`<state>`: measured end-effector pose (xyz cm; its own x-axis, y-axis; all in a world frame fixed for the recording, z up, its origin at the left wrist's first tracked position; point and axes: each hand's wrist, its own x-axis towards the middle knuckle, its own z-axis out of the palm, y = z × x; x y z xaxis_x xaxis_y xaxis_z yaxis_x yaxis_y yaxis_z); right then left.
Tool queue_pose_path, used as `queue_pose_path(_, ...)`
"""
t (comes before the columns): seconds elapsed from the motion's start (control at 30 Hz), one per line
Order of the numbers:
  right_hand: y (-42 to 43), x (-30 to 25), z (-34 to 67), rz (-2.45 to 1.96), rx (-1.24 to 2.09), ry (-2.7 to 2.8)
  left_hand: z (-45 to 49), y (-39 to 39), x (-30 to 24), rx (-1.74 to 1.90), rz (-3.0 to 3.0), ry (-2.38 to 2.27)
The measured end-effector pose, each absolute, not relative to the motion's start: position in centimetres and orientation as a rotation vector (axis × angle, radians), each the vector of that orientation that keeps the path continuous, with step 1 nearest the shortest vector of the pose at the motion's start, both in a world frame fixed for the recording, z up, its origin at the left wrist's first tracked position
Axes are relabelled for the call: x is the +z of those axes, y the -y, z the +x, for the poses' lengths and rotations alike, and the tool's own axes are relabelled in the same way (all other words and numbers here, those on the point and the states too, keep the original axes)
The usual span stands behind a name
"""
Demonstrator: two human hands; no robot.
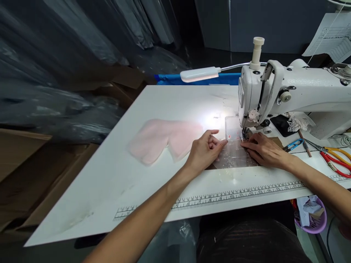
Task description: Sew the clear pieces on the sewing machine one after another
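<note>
A white sewing machine (248,98) stands at the right, its presser foot (244,133) low over the bed. My right hand (260,149) is close beside the foot, thumb and forefinger together; what they grip, if anything, is hidden. To the left of the foot is my left hand (204,151), forefinger and thumb apart, the other fingers curled in. Its thumb tip reaches the edge of a clear plastic sheet (233,155) lying around the needle area. A pale pink, two-lobed fabric piece (156,140), blurred, lies on the white table left of my left hand.
A lamp (200,74) shines onto the table (109,182). Thread snips (293,145) and red- and yellow-handled scissors (336,160) lie at the right. A printed ruler (233,197) runs along the front edge. Below hangs a purple basket (319,226); cardboard boxes (55,175) stand left.
</note>
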<state>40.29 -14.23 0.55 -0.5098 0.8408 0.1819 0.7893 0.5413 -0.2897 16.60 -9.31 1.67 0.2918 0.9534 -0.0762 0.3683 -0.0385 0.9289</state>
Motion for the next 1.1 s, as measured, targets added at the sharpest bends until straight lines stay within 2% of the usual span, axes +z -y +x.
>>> queue_pose_path(0.4,13.9,-0.8,41.8,-1.193,0.544,2.228,16.1,8.2,1.8,0.639,1.471,-1.184)
queue_pose_path(0.9,14.3,-0.9,41.0,-1.293,0.385,2.394,15.9,8.4,1.4,0.602,1.602,-1.158)
queue_pose_path(1.1,14.6,-0.6,41.3,-1.285,0.528,2.265,15.8,8.3,1.3,0.597,1.618,-1.155)
